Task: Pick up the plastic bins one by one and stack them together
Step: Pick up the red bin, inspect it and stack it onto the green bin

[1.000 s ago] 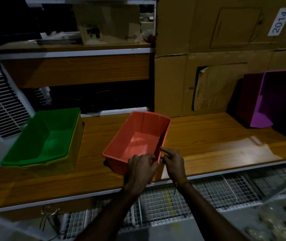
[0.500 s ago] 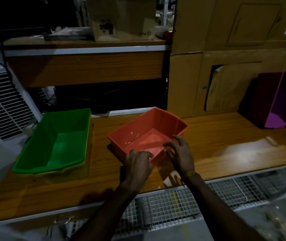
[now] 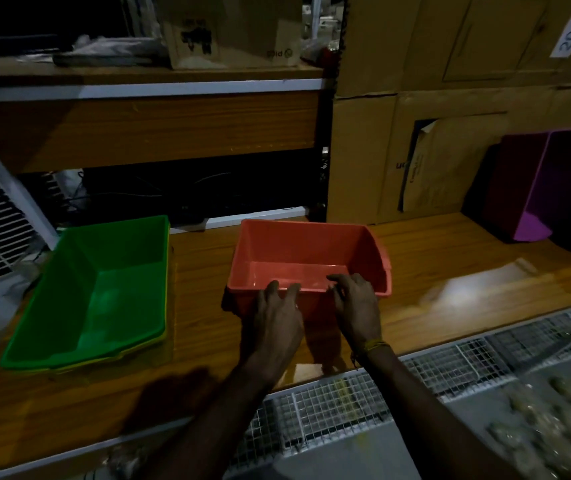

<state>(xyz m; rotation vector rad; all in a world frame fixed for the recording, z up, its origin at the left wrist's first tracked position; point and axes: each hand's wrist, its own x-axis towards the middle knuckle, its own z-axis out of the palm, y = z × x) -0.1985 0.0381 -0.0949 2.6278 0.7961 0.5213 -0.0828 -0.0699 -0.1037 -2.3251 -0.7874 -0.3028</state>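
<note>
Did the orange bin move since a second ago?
Yes. The orange bin has turned: its long side ran away from the shelf edge, now it lies along it. Both hands grip its near rim.

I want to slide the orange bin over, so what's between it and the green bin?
Only bare wooden tabletop lies between the orange bin and the green bin, as the head view shows.

Rotated the orange rectangular plastic bin from a diagonal to square-on; left hand and right hand now grip its near rim.
</note>
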